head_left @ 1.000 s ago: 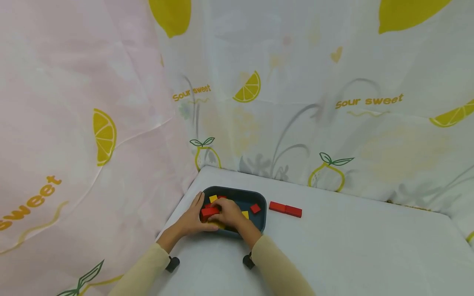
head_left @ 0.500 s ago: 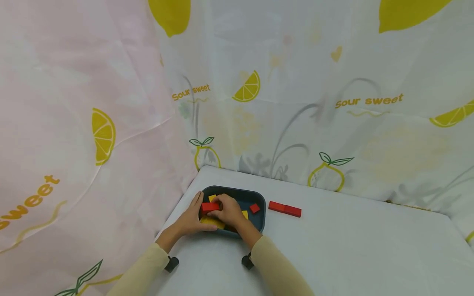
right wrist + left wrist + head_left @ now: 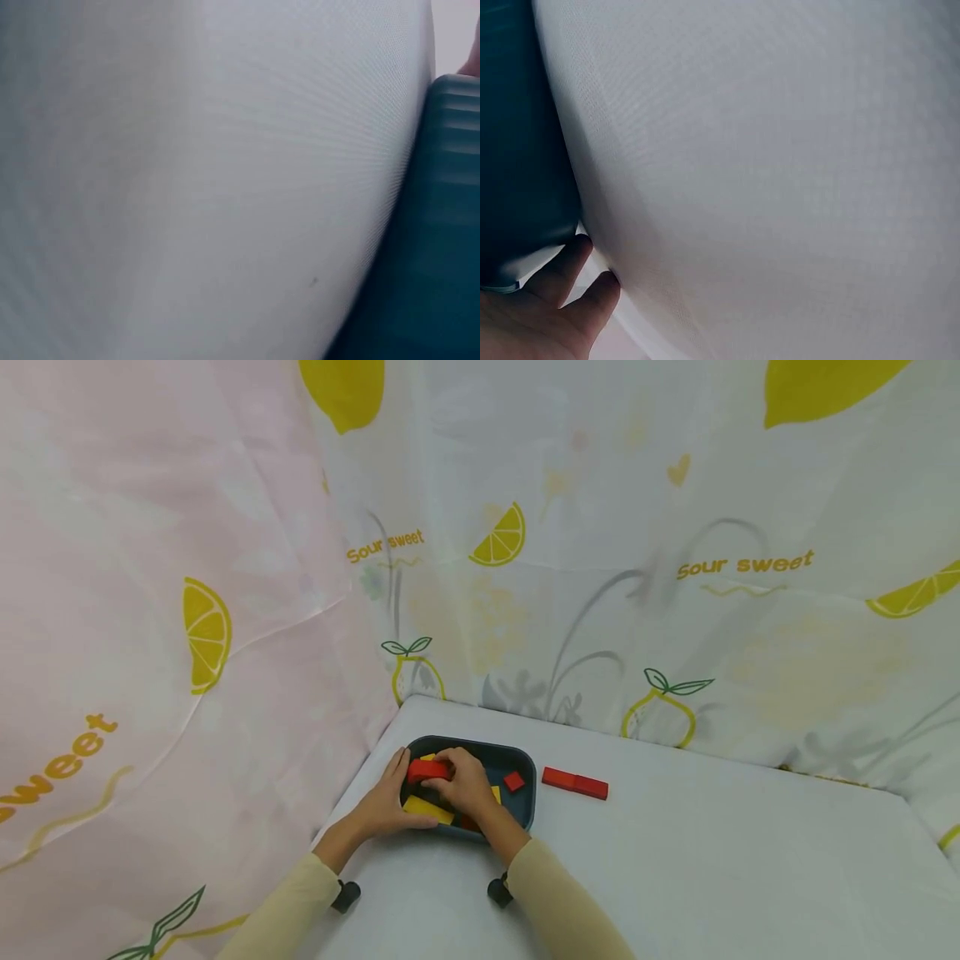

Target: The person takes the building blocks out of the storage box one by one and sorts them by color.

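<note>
In the head view my right hand (image 3: 467,783) pinches a red block (image 3: 427,770) over the left part of a dark blue tray (image 3: 495,746). My left hand (image 3: 378,807) lies along the tray's left end, fingers straight and thumb reaching over the front rim. The left wrist view has the fingertips at the outer tray wall (image 3: 521,135). Below the pinched block, a yellow block (image 3: 427,810) lies inside the tray. A small red block (image 3: 513,782) sits toward its right end. Part of the contents is hidden under my right hand.
Two red blocks lie end to end on the white table (image 3: 705,860) right of the tray, the nearer one (image 3: 558,777) close to its wall. A lemon-printed curtain (image 3: 570,635) stands behind, and a pinkish one (image 3: 277,635) rises along the left side.
The red block in my right hand has risen and moved slightly away from me, uncovering more of the yellow block under it. My left hand stays at the tray's left end.
</note>
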Available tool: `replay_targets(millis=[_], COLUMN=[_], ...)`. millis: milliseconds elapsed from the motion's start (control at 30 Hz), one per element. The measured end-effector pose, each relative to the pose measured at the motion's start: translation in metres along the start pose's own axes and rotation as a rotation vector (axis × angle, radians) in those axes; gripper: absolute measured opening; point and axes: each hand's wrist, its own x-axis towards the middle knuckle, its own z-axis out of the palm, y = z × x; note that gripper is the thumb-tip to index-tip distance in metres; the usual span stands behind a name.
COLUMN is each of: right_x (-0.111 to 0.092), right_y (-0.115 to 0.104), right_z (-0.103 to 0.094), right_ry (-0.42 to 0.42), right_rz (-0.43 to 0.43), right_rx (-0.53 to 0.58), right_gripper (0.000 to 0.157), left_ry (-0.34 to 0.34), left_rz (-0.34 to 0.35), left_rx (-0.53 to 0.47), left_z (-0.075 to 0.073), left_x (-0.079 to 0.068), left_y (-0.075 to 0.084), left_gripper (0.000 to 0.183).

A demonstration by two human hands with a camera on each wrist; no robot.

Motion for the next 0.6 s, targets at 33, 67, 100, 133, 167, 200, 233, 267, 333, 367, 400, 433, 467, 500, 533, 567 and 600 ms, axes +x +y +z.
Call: replay_targets(millis=[33,67,100,133,167,200,233,267,333,367,400,433,467,500,533,567,600], right_x=[0.0,0.0,-0.0002,-0.0001,0.0,0.0001,0.0002,0.0004,0.001,0.0012,0.0013,0.0015,0.0016,0.0018,0.0019,0.0021,0.0022], right_y=[-0.0003,-0.0006,-0.0008,-0.001,-0.0011,-0.001,-0.0007,-0.0003,0.0008,0.0011,0.0013,0.0013,0.0012,0.0013,0.0012,0.0016,0.002], right_z=[-0.0001,0.0,0.0,-0.0003,-0.0005,-0.0004,-0.0002,0.0,0.0005,0.0007,0.0007,0.0006,0.0004,0.0001,-0.0001,-0.0004,-0.0006], right_ry=[0.006,0.009,0.012,0.016,0.02,0.022,0.025,0.032,0.045,0.051,0.056,0.058,0.059,0.057,0.055,0.054,0.053], right_rz=[0.004,0.011,0.016,0.018,0.019,0.021,0.025,0.021,0.021,0.02,0.016,0.016,0.013,0.017,0.019,0.025,0.031], right_rx=[0.004,0.005,0.009,0.011,0.012,0.01,0.005,0.002,-0.008,-0.007,-0.003,0.003,0.012,0.022,0.037,0.048,0.059], right_gripper=[0.039,0.039,0.04,0.04,0.04,0.04,0.04,0.04,0.039,0.039,0.038,0.038,0.037,0.037,0.037,0.037,0.037], left_ry=[0.002,0.002,0.003,0.003,0.003,0.002,0.001,-0.001,-0.002,-0.002,-0.004,-0.004,-0.003,-0.001,0.0,-0.001,-0.002], left_rz=[0.002,0.003,0.004,0.005,0.004,0.004,0.003,0.002,0.001,0.0,0.0,0.003,0.006,0.008,0.009,0.009,0.008], left_rx=[0.001,0.002,0.004,0.005,0.004,0.002,0.001,-0.001,-0.001,-0.001,0.003,0.004,0.006,0.008,0.007,0.007,0.007], left_z=[-0.0001,-0.0002,-0.0002,-0.0005,-0.0008,-0.0011,-0.0013,-0.0014,-0.0014,-0.0013,-0.0012,-0.0012,-0.001,-0.0009,-0.0009,-0.0009,-0.0009], left_x=[-0.0002,-0.0002,-0.0002,-0.0002,-0.0001,-0.0002,-0.0002,-0.0004,-0.0004,-0.0003,-0.0002,-0.0001,0.0002,0.0005,0.0008,0.0009,0.0011], left_y=[-0.0001,-0.0004,-0.0007,-0.0004,0.0001,0.0004,0.0008,0.0012,0.0016,0.0016,0.0014,0.001,0.0006,0.0,-0.0004,-0.0003,-0.0003], left_gripper=[0.134,0.134,0.134,0.134,0.134,0.134,0.134,0.134,0.134,0.134,0.134,0.134,0.134,0.134,0.134,0.134,0.134])
